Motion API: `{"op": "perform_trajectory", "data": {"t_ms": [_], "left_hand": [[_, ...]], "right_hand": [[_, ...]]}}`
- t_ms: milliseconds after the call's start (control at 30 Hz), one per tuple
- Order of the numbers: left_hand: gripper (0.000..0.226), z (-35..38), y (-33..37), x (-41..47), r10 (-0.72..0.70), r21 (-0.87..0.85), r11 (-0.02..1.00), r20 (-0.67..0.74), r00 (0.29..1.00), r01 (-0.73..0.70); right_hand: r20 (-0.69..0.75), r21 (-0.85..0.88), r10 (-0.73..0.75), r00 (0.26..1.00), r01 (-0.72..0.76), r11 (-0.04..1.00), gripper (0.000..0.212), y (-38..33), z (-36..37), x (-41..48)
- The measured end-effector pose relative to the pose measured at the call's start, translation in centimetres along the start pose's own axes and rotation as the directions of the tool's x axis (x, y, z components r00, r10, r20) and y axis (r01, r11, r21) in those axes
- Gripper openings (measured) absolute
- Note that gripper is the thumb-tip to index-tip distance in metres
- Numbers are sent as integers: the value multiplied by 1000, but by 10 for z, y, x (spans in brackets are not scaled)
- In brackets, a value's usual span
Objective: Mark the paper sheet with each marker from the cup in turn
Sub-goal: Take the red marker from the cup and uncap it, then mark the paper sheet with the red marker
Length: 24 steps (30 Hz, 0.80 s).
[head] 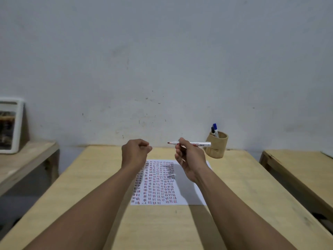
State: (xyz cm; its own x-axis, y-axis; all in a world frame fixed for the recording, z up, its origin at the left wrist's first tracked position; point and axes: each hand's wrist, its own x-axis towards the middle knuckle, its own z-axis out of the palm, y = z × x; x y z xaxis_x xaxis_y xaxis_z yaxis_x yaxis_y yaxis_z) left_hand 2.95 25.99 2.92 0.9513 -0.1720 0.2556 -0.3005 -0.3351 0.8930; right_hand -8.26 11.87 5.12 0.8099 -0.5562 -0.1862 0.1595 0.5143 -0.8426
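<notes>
A white paper sheet (182,184) lies on the wooden table (243,195), its left two thirds filled with rows of short red and dark marks. My right hand (189,159) is raised above the sheet's far edge and holds a white marker (196,143) level. Its bare red tip points left and no cap is on it. My left hand (135,150) hovers beside it as a closed fist, and nothing shows between its fingers. A tan cup (217,145) at the table's far right holds a blue-capped marker (215,129) and a black-capped one.
The table's far edge meets a grey wall. A lower wooden bench (23,159) on the left carries a white framed object (10,127). Another wooden table (297,168) stands to the right across a narrow gap.
</notes>
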Motion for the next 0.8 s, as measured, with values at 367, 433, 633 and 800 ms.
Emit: {"op": "perform_trajectory", "data": {"t_ms": [367,433,633,800], "left_hand": [[22,-4,-66,1,-90,370,925,-1,996,84],[24,-4,-68,1,-90,417,906,8,996,79],[57,-10,-67,-11,-42,488,873,57,997,9],[49,-18,-74,-29,-17,524,851,102,995,-39]], "right_hand": [[-7,-252,-83,996,79,965,7,25,-20,19],[-17,-289,-107,994,98,952,11,29,-22,22],[-40,-495,-188,981,144,857,16,32,-30,21],[-18,-670,-238,971,165,724,17,36,-42,19]]}}
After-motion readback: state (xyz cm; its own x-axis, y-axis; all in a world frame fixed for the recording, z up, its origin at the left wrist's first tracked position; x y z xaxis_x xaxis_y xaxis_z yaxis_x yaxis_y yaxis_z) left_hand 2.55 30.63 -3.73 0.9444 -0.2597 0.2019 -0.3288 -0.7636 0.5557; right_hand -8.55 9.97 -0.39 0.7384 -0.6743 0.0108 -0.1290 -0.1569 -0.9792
